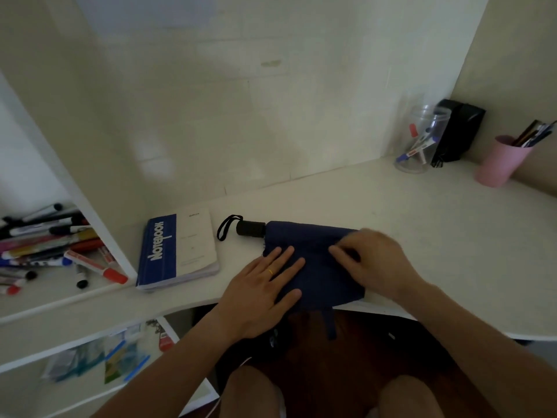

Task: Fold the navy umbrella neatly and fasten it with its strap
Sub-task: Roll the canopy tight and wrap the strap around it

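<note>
While the navy umbrella [316,260] is lying collapsed at center frame on the white desk [422,212], its strap [330,324] is dangling over the edge; the left hand [265,285] is pressing flat on the fabric, the right hand [370,260] is pinching a fold, and 1 notebook [177,251] is sitting left.

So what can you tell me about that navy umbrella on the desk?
The navy umbrella is collapsed and lies flat on the white desk, its fabric spread loosely, not yet rolled. Its black handle with a black wrist loop points left toward a notebook. A navy strap dangles over the desk's front edge, unfastened. The left hand presses flat on the fabric; the right hand pinches a fold.
</note>
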A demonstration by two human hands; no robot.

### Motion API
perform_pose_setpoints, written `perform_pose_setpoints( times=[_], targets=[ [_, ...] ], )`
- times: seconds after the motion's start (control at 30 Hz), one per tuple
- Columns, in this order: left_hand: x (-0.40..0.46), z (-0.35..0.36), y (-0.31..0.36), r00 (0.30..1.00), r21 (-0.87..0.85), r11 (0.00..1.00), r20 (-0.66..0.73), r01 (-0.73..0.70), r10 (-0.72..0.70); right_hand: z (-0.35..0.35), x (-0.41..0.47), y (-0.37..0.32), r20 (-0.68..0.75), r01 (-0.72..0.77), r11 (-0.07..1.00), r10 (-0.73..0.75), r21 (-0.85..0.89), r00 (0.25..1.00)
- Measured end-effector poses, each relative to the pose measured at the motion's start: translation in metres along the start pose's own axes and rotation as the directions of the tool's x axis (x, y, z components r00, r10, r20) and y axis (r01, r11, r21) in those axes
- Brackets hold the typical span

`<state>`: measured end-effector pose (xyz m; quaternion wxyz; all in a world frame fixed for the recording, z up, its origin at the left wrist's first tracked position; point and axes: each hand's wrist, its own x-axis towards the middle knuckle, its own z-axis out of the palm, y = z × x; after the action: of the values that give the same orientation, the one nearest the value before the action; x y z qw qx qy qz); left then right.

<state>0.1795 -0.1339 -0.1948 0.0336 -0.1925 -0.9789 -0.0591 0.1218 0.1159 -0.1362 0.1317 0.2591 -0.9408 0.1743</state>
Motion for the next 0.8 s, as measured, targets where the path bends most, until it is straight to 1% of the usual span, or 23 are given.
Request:
perform_pose_setpoints(
  times=[0.03, 0.07, 0.1, 0.13, 0.17, 0.2, 0.23, 0.3, 0.4, 0.53, 0.67, 0.73, 0.8],
  targets=[
    [0.0, 0.0, 0.001, 1.0, 0.003, 1.0, 0.001, 0.003, -0.003, -0.007, 0.019, 0.007, -0.04, -0.048, 0.999, 0.048, 0.016, 0.998],
    [0.0, 0.0, 0.002, 1.0, 0.008, 1.0, 0.003, 0.005, -0.005, -0.013, 0.039, 0.015, -0.016, -0.105, 0.993, 0.106, 0.057, 0.994],
    [0.0, -0.002, 0.003, 1.0, 0.014, 1.0, 0.007, 0.008, -0.008, -0.018, 0.056, 0.023, 0.104, -0.182, 0.977, 0.17, 0.112, 0.98],
    [-0.001, -0.003, 0.004, 1.0, 0.022, 1.0, 0.014, 0.011, -0.011, -0.022, 0.069, 0.029, 0.287, -0.272, 0.949, 0.219, 0.161, 0.933],
    [-0.001, -0.005, 0.004, 1.0, 0.028, 1.0, 0.022, 0.012, -0.013, -0.024, 0.078, 0.033, 0.459, -0.349, 0.918, 0.232, 0.187, 0.858],
    [0.0, -0.007, 0.005, 1.0, 0.033, 0.999, 0.027, 0.014, -0.015, -0.025, 0.084, 0.034, 0.574, -0.383, 0.904, 0.215, 0.189, 0.79],
    [0.0, -0.008, 0.006, 0.999, 0.036, 0.999, 0.031, 0.017, -0.018, -0.026, 0.088, 0.036, 0.623, -0.381, 0.903, 0.184, 0.198, 0.76],
    [0.001, -0.01, 0.007, 0.999, 0.045, 0.999, 0.032, 0.018, -0.019, -0.028, 0.09, 0.039, 0.628, -0.341, 0.909, 0.124, 0.238, 0.768],
    [0.002, -0.01, 0.006, 0.999, 0.061, 0.998, 0.033, 0.006, -0.008, -0.024, 0.088, 0.043, 0.617, -0.306, 0.921, 0.097, 0.242, 0.781],
    [0.006, -0.016, 0.004, 1.0, 0.05, 0.999, 0.012, 0.007, -0.008, -0.018, 0.088, 0.04, 0.556, -0.222, 0.963, 0.103, 0.152, 0.825],
    [0.01, -0.022, 0.006, 1.0, 0.058, 0.998, 0.023, -0.01, 0.008, -0.02, 0.085, 0.032, 0.462, -0.111, 0.992, 0.067, 0.067, 0.884],
    [0.011, -0.021, 0.005, 0.999, 0.057, 0.998, 0.051, -0.009, 0.006, -0.018, 0.079, 0.031, 0.406, -0.043, 0.999, 0.039, 0.001, 0.913],
    [0.013, -0.023, 0.003, 0.998, 0.024, 1.0, 0.069, -0.005, 0.003, -0.014, 0.07, 0.033, 0.336, 0.046, 0.999, -0.034, -0.027, 0.941]
  ],
)
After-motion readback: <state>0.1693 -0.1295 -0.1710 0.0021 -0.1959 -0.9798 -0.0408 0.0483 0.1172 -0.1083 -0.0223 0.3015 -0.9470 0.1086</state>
